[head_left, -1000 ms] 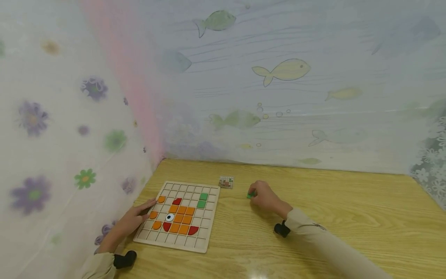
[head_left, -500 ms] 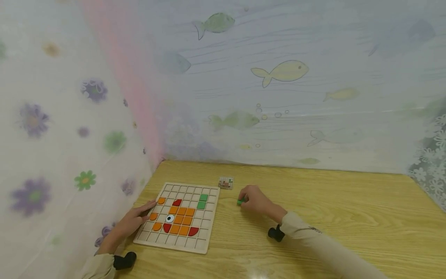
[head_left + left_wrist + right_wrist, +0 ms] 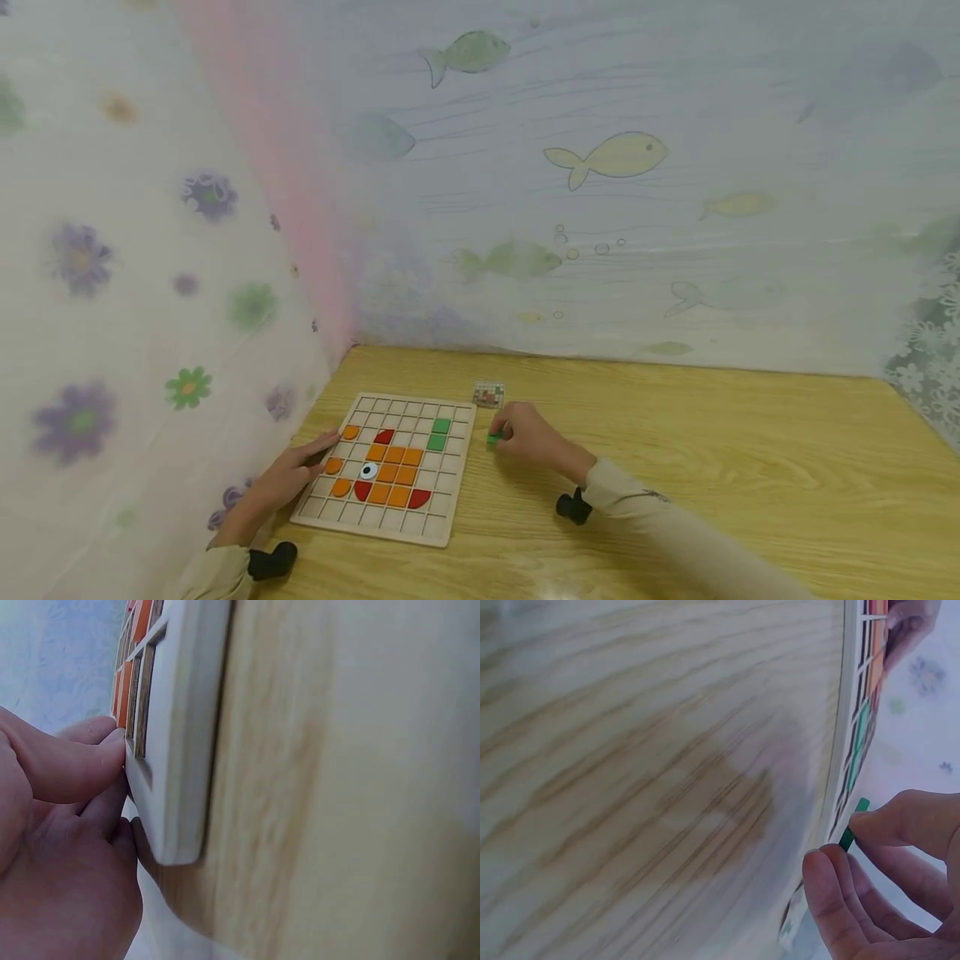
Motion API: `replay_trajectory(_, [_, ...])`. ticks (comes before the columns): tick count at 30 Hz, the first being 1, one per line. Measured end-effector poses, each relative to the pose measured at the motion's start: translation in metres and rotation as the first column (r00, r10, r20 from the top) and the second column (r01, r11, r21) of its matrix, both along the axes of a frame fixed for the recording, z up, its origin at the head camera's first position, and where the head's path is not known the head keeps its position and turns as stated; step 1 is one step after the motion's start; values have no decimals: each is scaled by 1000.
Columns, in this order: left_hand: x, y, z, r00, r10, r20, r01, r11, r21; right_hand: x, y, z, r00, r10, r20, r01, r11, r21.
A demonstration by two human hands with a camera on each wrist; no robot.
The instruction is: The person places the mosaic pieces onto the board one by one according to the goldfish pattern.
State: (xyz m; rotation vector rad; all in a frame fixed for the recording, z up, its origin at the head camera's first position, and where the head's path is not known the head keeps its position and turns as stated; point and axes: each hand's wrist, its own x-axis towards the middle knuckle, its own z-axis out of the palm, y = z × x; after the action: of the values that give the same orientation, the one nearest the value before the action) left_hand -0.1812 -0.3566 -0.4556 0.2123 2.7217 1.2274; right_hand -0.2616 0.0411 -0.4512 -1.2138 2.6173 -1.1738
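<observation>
A wooden grid board lies on the left of the table, with orange, red and green flat tiles and a white eye piece set in its squares. At the board's left edge my left hand touches the frame; the left wrist view shows the thumb and fingertips right at the rim. My right hand pinches a green tile between thumb and fingertips, just right of the board. Two green tiles sit near the board's upper right.
A small picture card with a coloured grid lies by the board's far right corner. A flowered curtain hangs at the left, and a fish-patterned curtain stands behind the wooden table.
My right hand has moved left with the green tile, closer to the board's right edge. My left hand stays at the left edge, and the tiles on the board have not moved.
</observation>
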Motion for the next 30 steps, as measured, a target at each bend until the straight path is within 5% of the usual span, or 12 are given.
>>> replay_trajectory(16, [1, 2, 1, 1000, 14, -1, -14, 1000, -1, 0, -36, -2, 997, 49, -57, -51, 998, -31])
replay_trajectory(23, [-2, 4, -2, 1000, 15, 5, -14, 1000, -18, 1, -54, -8, 999, 46, -21, -47, 999, -12])
replay_trajectory(30, [-2, 3, -1, 1000, 6, -8, -7, 1000, -23, 5, -62, -1, 993, 66, -101, -65, 998, 8])
